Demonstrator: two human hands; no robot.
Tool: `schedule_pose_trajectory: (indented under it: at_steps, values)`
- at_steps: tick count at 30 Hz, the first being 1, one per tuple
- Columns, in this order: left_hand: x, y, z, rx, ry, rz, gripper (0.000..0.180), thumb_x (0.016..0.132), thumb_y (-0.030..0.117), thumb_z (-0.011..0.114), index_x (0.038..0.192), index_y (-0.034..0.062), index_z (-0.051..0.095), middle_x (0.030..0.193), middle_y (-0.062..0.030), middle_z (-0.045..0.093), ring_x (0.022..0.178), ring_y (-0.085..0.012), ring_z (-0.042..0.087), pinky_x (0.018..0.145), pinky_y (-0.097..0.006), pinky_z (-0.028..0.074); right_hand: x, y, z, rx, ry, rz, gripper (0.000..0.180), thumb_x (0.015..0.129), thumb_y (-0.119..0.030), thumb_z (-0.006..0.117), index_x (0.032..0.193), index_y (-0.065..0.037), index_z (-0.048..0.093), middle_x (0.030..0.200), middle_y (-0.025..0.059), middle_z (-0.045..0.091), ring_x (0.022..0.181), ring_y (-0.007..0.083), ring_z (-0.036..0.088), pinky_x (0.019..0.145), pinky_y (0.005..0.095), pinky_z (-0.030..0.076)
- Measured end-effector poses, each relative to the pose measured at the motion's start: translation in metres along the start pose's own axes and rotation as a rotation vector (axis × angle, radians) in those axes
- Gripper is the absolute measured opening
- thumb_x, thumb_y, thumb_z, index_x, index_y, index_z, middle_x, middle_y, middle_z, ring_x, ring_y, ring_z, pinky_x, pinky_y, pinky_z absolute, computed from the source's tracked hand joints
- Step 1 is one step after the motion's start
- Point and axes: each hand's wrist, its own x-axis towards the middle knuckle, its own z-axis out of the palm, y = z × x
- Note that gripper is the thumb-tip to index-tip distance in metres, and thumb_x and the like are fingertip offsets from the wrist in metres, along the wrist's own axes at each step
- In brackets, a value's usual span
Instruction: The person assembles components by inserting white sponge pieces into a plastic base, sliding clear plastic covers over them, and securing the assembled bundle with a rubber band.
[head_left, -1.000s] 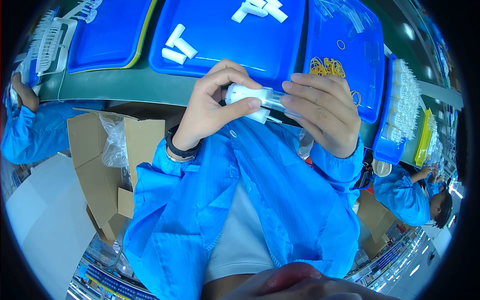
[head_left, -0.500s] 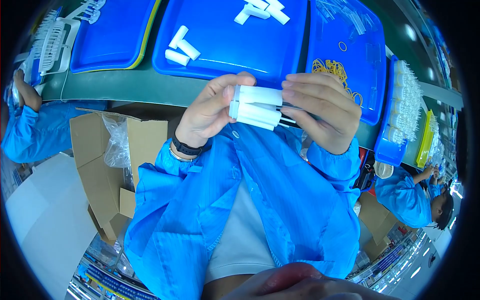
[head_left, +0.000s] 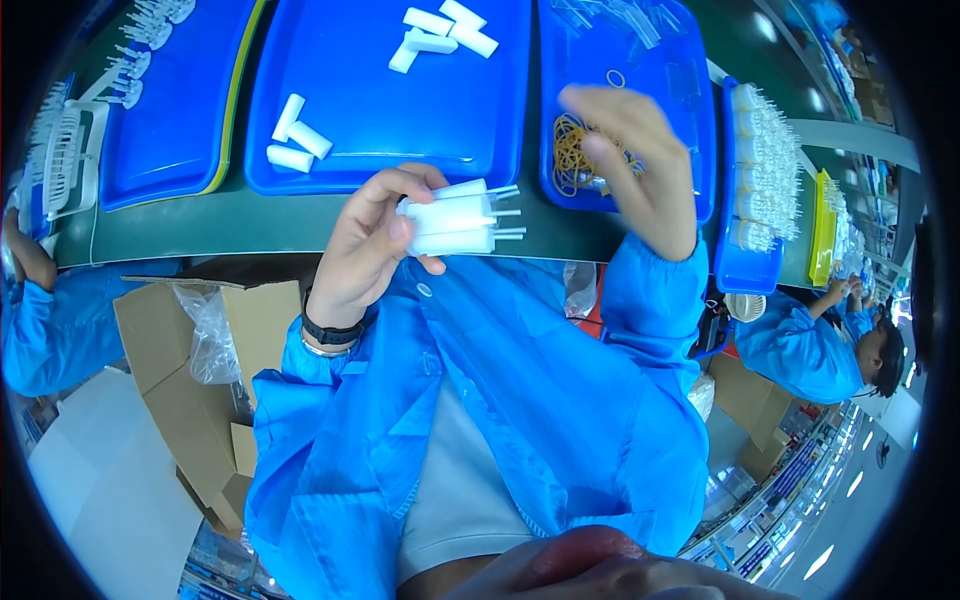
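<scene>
Left hand: grip closed on one end of a white cylinder bundle, held over the counter's near edge; thin rod ends stick out to the right. Right hand: blurred, thumb and fingers apart over the yellow rubber bands, no band seen in its grip.

Progress, judged from this view: cylinders gathered side by side in the held bundle; no yellow band visible around it. Left over: three loose white cylinders near the middle tray's lower left, a second group higher up, and clear tubes at the right tray's top.

Edges: raised rim on the middle blue tray; right blue tray beside it, narrow gap between. Green counter shows as a strip in front. Room: wide blue floor between the cylinder groups.
</scene>
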Motion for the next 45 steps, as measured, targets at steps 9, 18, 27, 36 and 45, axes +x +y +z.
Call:
schedule_pose_trajectory:
  at_steps: [9, 18, 27, 36, 45]
  values:
    - [0.002, 0.005, 0.017, 0.112, 0.123, -0.043, 0.036, 0.082, 0.004, 0.067, 0.114, 0.0030, 0.052, 0.119, -0.0124, 0.047, 0.103, -0.0193, 0.056, 0.067, -0.025, 0.056, 0.015, 0.129, -0.030, -0.687, 0.141, 0.209, 0.043, 0.085, -0.028, 0.065, 0.123, -0.013, 0.055, 0.113, 0.0140, 0.060, 0.105, 0.0334, 0.056, 0.088, 0.0404, 0.046]
    - [0.001, 0.007, 0.015, 0.155, 0.103, -0.015, 0.037, 0.079, -0.002, 0.069, 0.112, 0.0020, 0.054, 0.118, -0.0111, 0.048, 0.100, -0.0177, 0.055, 0.068, -0.025, 0.054, 0.028, 0.116, -0.035, -0.730, 0.125, 0.379, 0.022, 0.083, -0.020, 0.067, 0.101, -0.008, 0.067, 0.094, 0.0147, 0.068, 0.087, 0.0305, 0.065, 0.073, 0.0380, 0.051]
    - [0.005, 0.002, 0.010, 0.264, 0.070, 0.050, 0.036, 0.078, -0.001, 0.069, 0.112, 0.0042, 0.057, 0.122, -0.0112, 0.049, 0.109, -0.0215, 0.053, 0.084, -0.031, 0.051, 0.010, -0.015, -0.031, 0.167, -0.041, 0.126, 0.026, 0.078, -0.006, 0.069, 0.104, -0.007, 0.070, 0.086, 0.0065, 0.059, 0.085, 0.0203, 0.057, 0.075, 0.0313, 0.047]
    - [0.005, 0.003, 0.014, 0.263, 0.072, 0.035, 0.039, 0.077, -0.004, 0.069, 0.113, 0.0049, 0.057, 0.123, -0.0098, 0.047, 0.114, -0.0227, 0.052, 0.091, -0.032, 0.048, 0.003, -0.037, -0.012, 0.205, -0.113, -0.022, 0.030, 0.068, -0.006, 0.075, 0.099, -0.005, 0.072, 0.085, 0.0062, 0.058, 0.083, 0.0212, 0.056, 0.072, 0.0320, 0.044]
    - [0.004, 0.007, 0.018, 0.253, 0.091, -0.019, 0.034, 0.080, -0.002, 0.068, 0.113, 0.0033, 0.058, 0.119, -0.0085, 0.047, 0.112, -0.0208, 0.053, 0.083, -0.027, 0.054, 0.006, -0.051, 0.007, 0.278, 0.009, -0.004, 0.051, 0.068, -0.007, 0.078, 0.117, -0.004, 0.063, 0.088, 0.0091, 0.065, 0.082, 0.0221, 0.060, 0.072, 0.0321, 0.046]
